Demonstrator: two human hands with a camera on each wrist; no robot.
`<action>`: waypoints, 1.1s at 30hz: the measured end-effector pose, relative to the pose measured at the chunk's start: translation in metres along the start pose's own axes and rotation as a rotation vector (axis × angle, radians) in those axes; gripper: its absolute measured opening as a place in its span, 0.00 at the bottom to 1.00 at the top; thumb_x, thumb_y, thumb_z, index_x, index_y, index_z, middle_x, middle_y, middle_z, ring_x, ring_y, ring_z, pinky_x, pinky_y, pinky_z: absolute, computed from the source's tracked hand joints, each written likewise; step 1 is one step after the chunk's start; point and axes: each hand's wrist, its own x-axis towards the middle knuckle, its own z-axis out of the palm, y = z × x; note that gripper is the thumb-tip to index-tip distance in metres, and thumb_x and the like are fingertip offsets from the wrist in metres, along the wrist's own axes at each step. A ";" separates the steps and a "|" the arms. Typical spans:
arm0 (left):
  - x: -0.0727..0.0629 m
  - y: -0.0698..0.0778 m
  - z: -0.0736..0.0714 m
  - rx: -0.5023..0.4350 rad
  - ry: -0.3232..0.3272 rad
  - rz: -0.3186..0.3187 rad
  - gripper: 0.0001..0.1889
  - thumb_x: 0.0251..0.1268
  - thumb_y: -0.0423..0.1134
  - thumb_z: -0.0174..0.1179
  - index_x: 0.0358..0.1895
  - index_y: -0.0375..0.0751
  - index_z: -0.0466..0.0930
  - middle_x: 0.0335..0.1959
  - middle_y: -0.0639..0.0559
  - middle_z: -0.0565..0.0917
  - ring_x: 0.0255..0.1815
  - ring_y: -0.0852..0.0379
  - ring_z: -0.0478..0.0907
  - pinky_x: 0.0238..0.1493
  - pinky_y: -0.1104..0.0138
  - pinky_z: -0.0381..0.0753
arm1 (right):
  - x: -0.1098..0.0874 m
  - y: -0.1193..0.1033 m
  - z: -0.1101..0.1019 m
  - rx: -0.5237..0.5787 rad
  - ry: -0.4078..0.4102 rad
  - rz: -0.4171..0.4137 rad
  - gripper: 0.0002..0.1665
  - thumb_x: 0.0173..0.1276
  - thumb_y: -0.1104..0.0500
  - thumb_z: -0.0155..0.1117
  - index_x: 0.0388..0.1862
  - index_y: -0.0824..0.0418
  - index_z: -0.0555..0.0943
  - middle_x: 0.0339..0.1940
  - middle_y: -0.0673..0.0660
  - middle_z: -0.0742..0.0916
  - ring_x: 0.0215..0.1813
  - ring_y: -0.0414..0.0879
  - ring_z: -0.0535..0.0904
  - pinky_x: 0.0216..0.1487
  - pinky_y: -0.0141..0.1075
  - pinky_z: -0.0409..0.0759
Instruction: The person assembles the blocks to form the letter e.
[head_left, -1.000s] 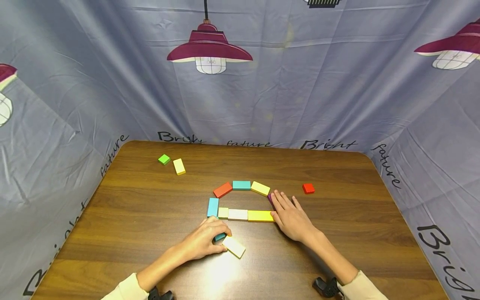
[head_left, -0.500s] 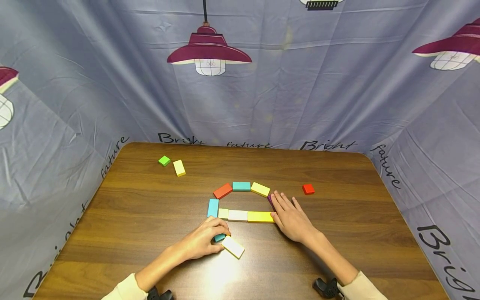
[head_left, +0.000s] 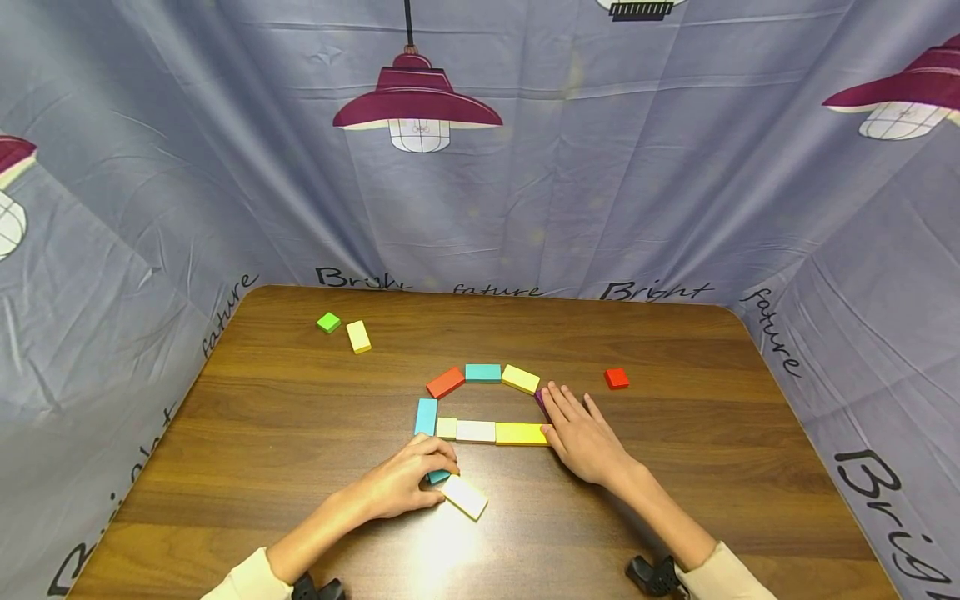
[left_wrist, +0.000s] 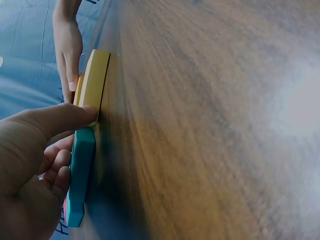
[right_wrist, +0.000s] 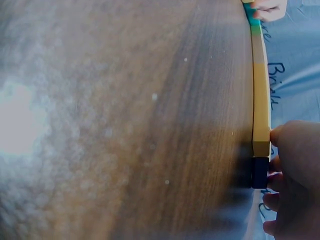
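My left hand (head_left: 405, 482) pinches one end of a pale yellow block (head_left: 466, 497) between thumb and fingers. A teal block (left_wrist: 81, 162) lies under that hand, its end meeting the pale block in the left wrist view. My right hand (head_left: 588, 442) lies with straight fingers over a mostly hidden purple block (head_left: 540, 401), its thumb at the end of a long yellow block (right_wrist: 261, 107). A white block (head_left: 476, 431) and a small light-green block (head_left: 447, 427) continue that row leftward to a blue block (head_left: 426, 415).
Red (head_left: 446, 382), teal (head_left: 483, 372) and yellow (head_left: 521, 378) blocks curve along the far side. Loose on the wooden table (head_left: 262, 433) lie a green block (head_left: 328, 322), a yellow block (head_left: 358, 337) and a red block (head_left: 617, 378). A printed curtain (head_left: 637, 183) surrounds the table.
The pale yellow block has shifted slightly left and nearer, with the left fingers staying at its end. The right hand has stayed in place.
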 end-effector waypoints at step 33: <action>-0.001 -0.002 0.000 -0.017 0.025 0.036 0.15 0.51 0.32 0.72 0.44 0.44 0.83 0.51 0.56 0.78 0.54 0.56 0.70 0.54 0.66 0.74 | 0.001 -0.001 0.000 -0.001 -0.009 0.006 0.36 0.81 0.49 0.49 0.78 0.68 0.58 0.78 0.66 0.62 0.77 0.61 0.56 0.73 0.62 0.50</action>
